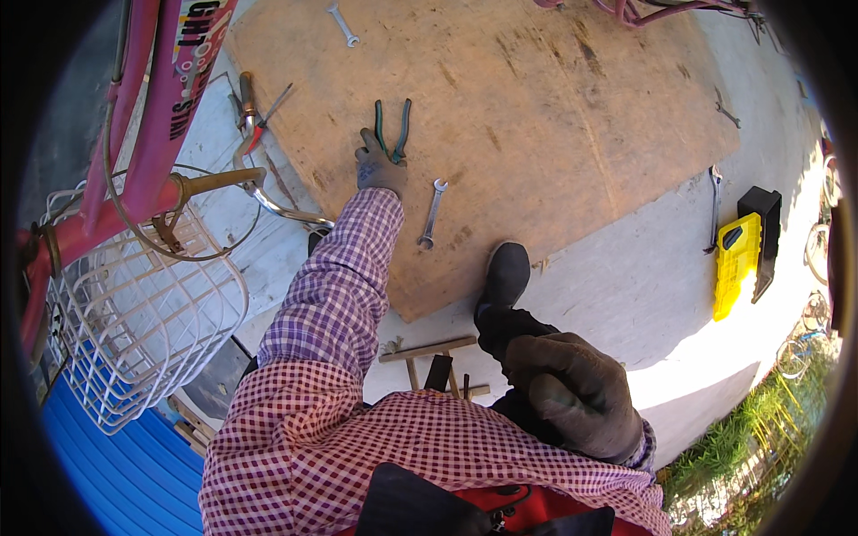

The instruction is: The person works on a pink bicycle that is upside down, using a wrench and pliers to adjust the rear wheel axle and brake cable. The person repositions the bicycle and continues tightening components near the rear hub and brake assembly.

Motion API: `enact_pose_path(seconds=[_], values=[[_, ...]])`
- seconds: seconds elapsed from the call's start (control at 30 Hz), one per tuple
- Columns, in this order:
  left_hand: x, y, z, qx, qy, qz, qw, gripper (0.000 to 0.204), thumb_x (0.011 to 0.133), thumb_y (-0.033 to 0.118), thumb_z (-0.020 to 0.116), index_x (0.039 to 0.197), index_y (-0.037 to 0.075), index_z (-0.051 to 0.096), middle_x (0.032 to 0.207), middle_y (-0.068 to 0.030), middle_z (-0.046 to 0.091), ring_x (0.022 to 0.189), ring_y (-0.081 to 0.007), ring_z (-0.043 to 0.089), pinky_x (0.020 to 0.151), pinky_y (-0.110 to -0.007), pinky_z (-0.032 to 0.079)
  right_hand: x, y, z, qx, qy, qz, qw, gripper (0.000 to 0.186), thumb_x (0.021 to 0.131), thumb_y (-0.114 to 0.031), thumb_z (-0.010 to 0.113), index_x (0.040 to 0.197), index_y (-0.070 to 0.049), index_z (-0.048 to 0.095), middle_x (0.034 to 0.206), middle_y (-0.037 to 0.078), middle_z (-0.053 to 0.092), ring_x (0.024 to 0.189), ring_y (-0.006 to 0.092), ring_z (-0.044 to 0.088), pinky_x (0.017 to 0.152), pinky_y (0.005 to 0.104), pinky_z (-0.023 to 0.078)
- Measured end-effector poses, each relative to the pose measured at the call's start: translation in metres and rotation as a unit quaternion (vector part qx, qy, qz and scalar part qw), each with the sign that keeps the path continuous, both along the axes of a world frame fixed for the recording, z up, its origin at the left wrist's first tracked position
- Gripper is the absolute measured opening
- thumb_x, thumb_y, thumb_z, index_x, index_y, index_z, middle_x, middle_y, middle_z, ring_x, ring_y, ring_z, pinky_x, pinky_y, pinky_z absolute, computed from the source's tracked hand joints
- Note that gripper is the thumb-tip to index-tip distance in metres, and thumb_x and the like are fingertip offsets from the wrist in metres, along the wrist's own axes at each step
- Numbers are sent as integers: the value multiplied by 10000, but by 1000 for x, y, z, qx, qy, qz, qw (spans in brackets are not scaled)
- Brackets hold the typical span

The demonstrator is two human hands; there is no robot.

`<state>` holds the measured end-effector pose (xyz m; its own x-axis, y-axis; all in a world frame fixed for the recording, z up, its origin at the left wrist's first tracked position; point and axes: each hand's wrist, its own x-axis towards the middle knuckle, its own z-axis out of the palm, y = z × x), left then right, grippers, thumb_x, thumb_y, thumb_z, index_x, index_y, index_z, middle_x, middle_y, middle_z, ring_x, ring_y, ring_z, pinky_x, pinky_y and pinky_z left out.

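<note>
We are closing our gloved left hand (380, 168) around the green-handled steel pliers (391, 131), not yet lifted off the brown plywood board (536, 98). A silver open-ended spanner (432, 213) is lying just right of that hand, untouched. Our gloved right hand (576, 393) is resting loosely curled, holding nothing.

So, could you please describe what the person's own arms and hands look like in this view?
Both arms are covered by long sleeves of a small-check shirt in purple-red and white. The left hand wears a grey work glove with a darker palm coating. The right hand wears a thicker, dark brownish-grey glove that looks worn and creased, with the checked cuff showing at its wrist. No cables or markings show.
</note>
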<state>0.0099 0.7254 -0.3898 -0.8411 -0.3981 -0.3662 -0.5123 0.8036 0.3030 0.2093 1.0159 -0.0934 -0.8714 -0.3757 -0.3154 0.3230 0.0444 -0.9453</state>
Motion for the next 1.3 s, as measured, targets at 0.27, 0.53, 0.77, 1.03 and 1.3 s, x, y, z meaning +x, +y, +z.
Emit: enact_pose_path(seconds=[0.27,0.53,0.77,1.03,1.3], values=[[54,-30,56,487,-90,106,863,493,891,121,779,1357,26,649,932,-83,681,728,-190,664,605,-343,557,26,-13,13,-42,-24,-9,999,337,963,-56,650,1273,78,649,1094,166,683,930,211,667,835,324,533],[187,5,244,550,-113,-118,819,509,914,143,710,1387,-17,615,945,-106,670,717,-161,626,662,-318,526,52,-14,28,149,175,-46,972,463,857,-216,797,1261,-18,687,1148,165,700,1057,317,699,909,405,561],[270,-28,342,569,-83,-181,798,626,885,171,695,1459,-34,555,973,-121,703,706,-132,618,632,-288,515,88,-41,21,393,489,61,776,923,706,-336,885,1510,-140,475,1456,156,502,1422,387,412,1168,567,311],[357,-72,367,562,-58,-227,793,642,822,173,696,1413,-55,593,928,-127,716,694,-140,639,634,-284,526,119,-101,17,307,694,48,650,970,665,-264,910,1501,-100,447,1331,158,570,1242,363,562,1075,565,397],[389,-95,366,599,-60,-215,769,590,966,387,671,1346,-62,628,880,-91,717,705,-159,658,645,-304,539,174,-125,8,238,612,60,752,890,744,-147,806,1542,-76,419,1187,202,640,1034,384,641,879,493,520]])
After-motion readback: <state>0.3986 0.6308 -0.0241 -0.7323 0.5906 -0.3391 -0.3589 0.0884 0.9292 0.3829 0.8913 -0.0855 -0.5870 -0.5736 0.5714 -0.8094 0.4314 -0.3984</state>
